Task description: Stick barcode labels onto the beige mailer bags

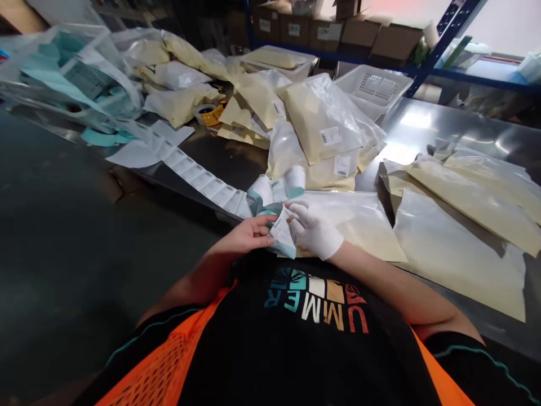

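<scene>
My bare left hand [247, 235] pinches the end of a label strip [282, 228], white in front with pale blue backing, close to my chest. My right hand [313, 226], in a white glove, has its fingertips closed on the right edge of that same piece. Just beyond my fingers the strip curls in loops, then runs left along the table edge as a row of printed labels [203, 179]. Under and beside my right hand lies a cream bag [355, 217] in clear plastic, flat on the table.
Labelled cream bags [316, 121] are piled ahead, and more bags [460, 237] lie at the right. A plastic-lined bin [80, 79] of blue backing paper stands at the left. White baskets [372, 87] and a tape roll [210, 114] sit farther back, before a blue shelf with cardboard boxes [325, 35].
</scene>
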`<state>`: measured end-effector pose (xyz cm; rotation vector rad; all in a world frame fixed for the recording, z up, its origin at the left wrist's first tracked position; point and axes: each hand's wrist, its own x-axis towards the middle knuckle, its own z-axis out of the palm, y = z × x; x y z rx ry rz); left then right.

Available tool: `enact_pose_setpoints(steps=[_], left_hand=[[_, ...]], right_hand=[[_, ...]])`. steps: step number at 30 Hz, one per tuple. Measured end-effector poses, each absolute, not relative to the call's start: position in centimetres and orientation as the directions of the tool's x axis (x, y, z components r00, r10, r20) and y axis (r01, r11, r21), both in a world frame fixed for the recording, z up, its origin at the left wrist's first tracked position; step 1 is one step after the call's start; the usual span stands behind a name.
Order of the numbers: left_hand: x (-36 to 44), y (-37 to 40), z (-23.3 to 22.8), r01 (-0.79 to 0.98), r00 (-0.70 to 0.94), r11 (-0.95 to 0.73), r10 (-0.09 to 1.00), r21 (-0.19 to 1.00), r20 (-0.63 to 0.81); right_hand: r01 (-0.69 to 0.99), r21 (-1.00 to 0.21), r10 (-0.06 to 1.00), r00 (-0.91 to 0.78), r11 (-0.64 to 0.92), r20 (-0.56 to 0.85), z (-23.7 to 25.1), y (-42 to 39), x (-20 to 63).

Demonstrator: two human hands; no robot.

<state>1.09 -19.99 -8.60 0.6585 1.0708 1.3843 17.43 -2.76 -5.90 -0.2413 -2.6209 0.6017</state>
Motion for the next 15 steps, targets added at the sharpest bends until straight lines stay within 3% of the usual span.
enact_pose_setpoints(steps=[5,11,15], left_hand=[[2.2,-18.7,-8.3,-0.496,-0.065,0.068,0.991,0.866,-0.115],[4.0,-16.1,-7.2,-0.600,-0.206,0.093,0.942,0.795,-0.266],[4.9,-15.0,-6.0,-0.638,-0.296,0.083,0.892,0.766,-0.343]], right_hand=[[0.103,-0.413,0.292,-0.856,0.905,0.426,-7.2,-3.4,18.3],[0.133,-0.009,0.111,-0.782,0.991,0.614,-5.7,-3.7,19.5],[0.172,0.045,0.117,-0.818,0.984,0.564,-5.8,-3.9,19.6]])
